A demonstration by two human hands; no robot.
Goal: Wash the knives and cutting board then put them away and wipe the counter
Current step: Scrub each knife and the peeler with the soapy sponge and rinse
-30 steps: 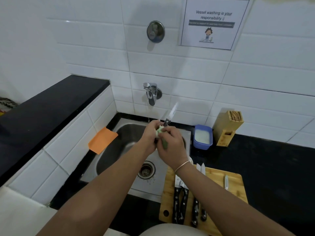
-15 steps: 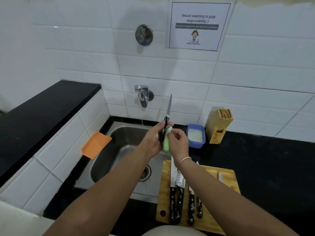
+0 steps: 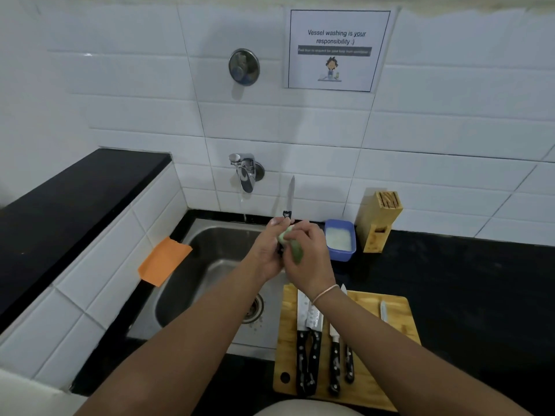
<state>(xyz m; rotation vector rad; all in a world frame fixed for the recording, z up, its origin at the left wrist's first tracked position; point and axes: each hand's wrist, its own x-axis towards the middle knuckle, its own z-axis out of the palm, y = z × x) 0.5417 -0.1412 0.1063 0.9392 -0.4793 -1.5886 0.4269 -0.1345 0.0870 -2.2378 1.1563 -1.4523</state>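
Over the sink (image 3: 210, 265), your left hand (image 3: 265, 253) grips the paring knife (image 3: 290, 199) upright while your right hand (image 3: 306, 250) clutches the sponge (image 3: 292, 249); soapy fingers could slip onto the blade.

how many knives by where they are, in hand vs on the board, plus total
Held upright over the sink in the left hand, scrubbed with the sponge in the right hand: 1 knife
Lying on the cutting board: 5 knives, one mostly hidden by the right arm
Total: 6
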